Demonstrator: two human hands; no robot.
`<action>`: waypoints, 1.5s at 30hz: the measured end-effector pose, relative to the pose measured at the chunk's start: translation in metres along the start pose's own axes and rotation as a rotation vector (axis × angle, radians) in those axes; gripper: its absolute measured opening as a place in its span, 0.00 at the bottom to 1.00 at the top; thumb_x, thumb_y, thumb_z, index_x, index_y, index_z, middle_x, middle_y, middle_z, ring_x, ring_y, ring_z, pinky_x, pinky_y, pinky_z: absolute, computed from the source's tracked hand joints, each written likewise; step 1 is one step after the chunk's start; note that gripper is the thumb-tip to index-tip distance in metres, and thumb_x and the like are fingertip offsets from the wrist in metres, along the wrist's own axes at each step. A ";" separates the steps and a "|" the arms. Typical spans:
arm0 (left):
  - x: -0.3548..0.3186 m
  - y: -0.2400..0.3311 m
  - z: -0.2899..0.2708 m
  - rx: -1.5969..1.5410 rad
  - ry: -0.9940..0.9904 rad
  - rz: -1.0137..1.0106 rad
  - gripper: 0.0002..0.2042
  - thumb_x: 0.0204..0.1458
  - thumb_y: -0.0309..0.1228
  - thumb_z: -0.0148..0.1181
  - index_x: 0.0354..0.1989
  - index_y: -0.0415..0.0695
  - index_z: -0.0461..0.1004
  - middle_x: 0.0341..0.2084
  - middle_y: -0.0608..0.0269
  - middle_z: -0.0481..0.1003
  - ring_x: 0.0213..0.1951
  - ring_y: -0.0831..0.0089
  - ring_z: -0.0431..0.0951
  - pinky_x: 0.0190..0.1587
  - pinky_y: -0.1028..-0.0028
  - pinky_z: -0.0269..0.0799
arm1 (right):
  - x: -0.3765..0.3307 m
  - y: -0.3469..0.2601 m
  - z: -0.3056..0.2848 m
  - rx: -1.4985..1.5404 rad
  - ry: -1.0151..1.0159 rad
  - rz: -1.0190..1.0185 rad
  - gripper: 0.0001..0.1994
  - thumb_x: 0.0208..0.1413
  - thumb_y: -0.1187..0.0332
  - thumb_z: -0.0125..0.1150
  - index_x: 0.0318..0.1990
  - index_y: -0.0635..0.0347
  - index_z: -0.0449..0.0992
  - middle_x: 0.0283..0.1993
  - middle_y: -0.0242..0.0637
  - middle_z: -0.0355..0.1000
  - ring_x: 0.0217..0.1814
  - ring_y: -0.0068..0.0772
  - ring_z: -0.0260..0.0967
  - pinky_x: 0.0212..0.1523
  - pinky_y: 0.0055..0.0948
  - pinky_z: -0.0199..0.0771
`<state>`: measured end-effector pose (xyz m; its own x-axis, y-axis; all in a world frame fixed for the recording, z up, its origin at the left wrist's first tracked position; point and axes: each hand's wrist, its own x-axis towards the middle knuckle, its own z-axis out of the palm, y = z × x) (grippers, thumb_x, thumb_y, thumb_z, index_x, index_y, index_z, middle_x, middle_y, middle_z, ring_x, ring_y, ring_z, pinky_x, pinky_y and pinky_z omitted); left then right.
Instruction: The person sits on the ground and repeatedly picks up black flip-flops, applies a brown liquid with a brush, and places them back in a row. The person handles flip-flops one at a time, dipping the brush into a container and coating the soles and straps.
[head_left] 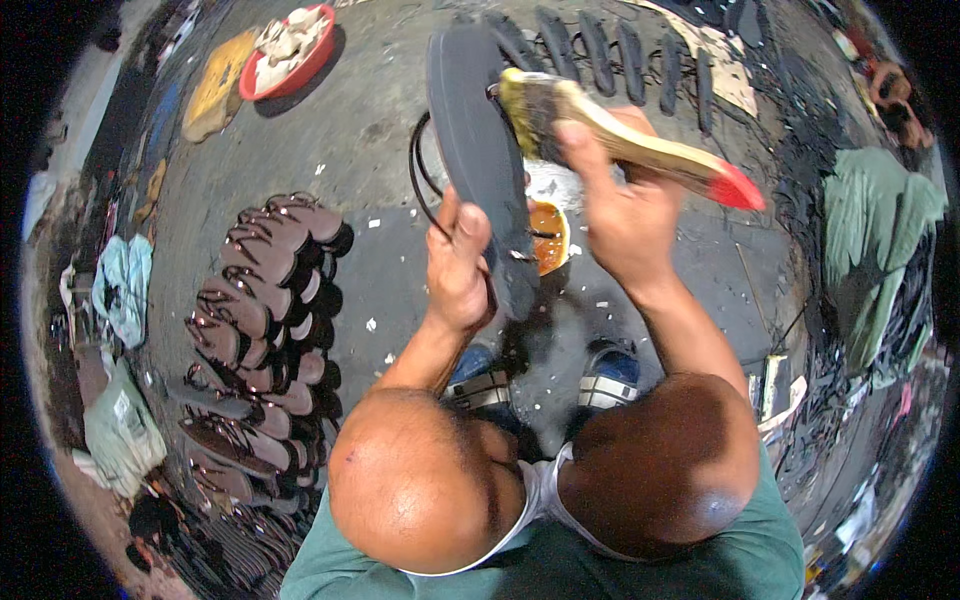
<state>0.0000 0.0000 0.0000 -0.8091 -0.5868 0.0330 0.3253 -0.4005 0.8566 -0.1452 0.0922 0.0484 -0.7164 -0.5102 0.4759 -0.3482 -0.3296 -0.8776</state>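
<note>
My left hand [460,262] is closed around the heel end of a dark sandal [472,130], held upright with its toe away from me and a thin black cord looped at its left side. My right hand [632,215] grips a flat wooden-handled paintbrush [690,166] with a red handle tip. Its yellowish, dark-stained bristles are against or very close to the sandal's right edge; exact contact is blurred. Below, between the hands, a small bowl of amber liquid [550,240] is partly hidden by the sandal.
Brownish sandals with dark straps [265,285] are stacked at the left. Several black sandals [630,60] stand in a row at the far side. Farther left are a red basin [327,55] with pale scraps and a yellow block [218,85]. Green cloth [870,230] lies right.
</note>
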 end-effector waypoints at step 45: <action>0.001 0.014 0.008 -0.197 0.017 -0.174 0.35 0.63 0.60 0.39 0.61 0.38 0.65 0.47 0.50 0.77 0.43 0.63 0.81 0.45 0.66 0.80 | 0.009 -0.021 -0.038 -0.282 -0.343 -0.069 0.07 0.57 0.74 0.66 0.42 0.65 0.79 0.35 0.33 0.71 0.39 0.25 0.68 0.41 0.26 0.68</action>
<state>-0.0003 -0.0004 0.0159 -0.8533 -0.5082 -0.1164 0.2723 -0.6248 0.7318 -0.1674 0.1246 0.0684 -0.4609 -0.7440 0.4838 -0.5735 -0.1663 -0.8021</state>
